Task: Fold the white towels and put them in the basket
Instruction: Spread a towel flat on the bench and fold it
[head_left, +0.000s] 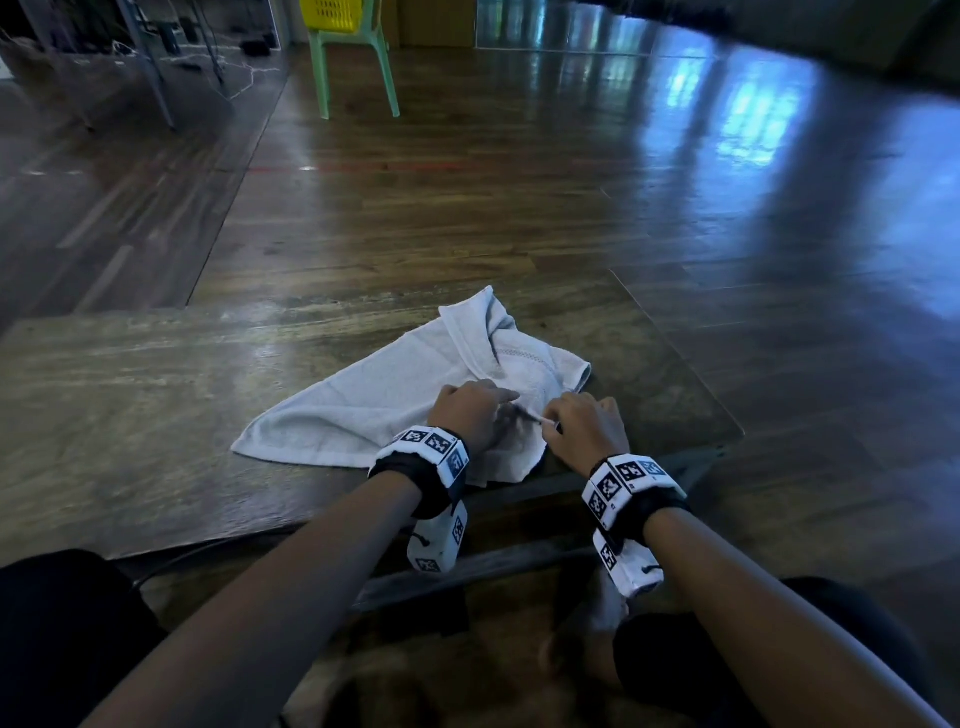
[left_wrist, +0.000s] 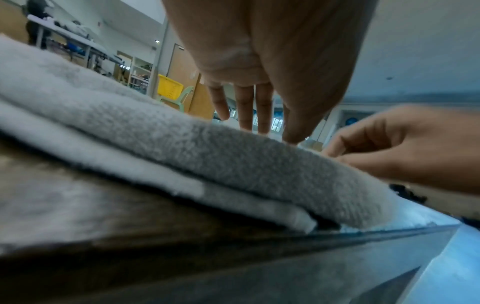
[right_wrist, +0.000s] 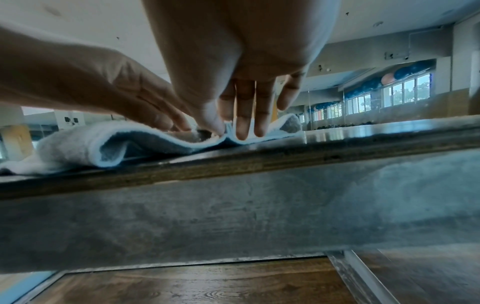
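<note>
with your left hand (head_left: 470, 415) flat on the towel (head_left: 363, 400) and your right hand (head_left: 582, 428) pinching its edge, pull that edge taut before creasing on the counter (head_left: 130, 395).

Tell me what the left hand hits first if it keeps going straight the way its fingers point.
Most likely the white towel: the left hand points down and forward at it, fingertips at the cloth already.

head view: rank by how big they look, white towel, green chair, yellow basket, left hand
1. white towel, largest by far.
2. green chair, far off and cropped at the top.
3. left hand and yellow basket look alike; the basket is distant and mostly cut off, so no ranking.
</note>
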